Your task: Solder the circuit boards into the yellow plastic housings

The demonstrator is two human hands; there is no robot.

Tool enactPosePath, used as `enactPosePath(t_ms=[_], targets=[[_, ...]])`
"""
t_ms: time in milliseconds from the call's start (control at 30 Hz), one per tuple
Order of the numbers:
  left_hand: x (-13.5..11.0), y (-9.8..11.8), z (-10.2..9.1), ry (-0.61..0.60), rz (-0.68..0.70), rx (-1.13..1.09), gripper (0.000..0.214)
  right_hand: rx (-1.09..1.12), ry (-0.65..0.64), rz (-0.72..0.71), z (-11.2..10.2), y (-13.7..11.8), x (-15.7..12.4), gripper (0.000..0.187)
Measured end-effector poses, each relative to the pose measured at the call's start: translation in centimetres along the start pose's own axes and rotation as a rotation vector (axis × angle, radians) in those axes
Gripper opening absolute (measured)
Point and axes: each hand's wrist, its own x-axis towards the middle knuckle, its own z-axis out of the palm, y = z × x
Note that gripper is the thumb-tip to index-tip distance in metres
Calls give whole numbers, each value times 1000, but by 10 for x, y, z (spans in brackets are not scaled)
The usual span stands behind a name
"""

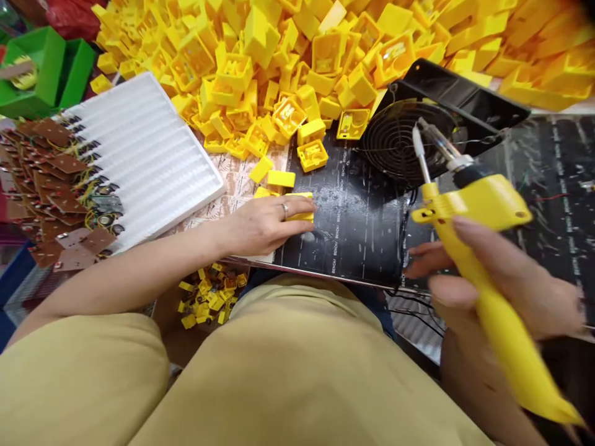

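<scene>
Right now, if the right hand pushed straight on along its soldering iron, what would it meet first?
Probably the black fan grille: the soldering iron overlaps it in view, though depth is unclear.

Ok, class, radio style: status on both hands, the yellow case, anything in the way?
Left hand holding yellow case. Right hand gripping yellow soldering tool. Black fan behind tool's tip, possibly crowding it.

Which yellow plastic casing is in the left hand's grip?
The casing at the left hand, between thumb and fingers; the others lie outside its grip.
</scene>
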Motion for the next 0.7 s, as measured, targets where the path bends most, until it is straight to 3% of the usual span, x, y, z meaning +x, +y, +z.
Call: enactPosePath(t_ms=[67,167,267,367,433,533,700], targets=[[-13,3,4,60,-121,25,42,-16,-57,-109,8,-6,11,38],[-21,2,17,47,-327,5,60,8,-88,-203,37,-14,32,16],[-19,2,30,90,-291,-41,51,65,-112,-264,76,-24,50,37],[-19,1,31,148,-224,-66,47,95,-101,-303,101,-31,60,28],[-27,0,25,158,-288,-74,53,86,-77,-275,100,-33,60,26],[-45,-2,16,102,-423,-74,64,42,-46,-190,77,-31,54,37],[-48,3,16,16,-491,-18,45,-62,-150,-228,48,-32,36,28]])
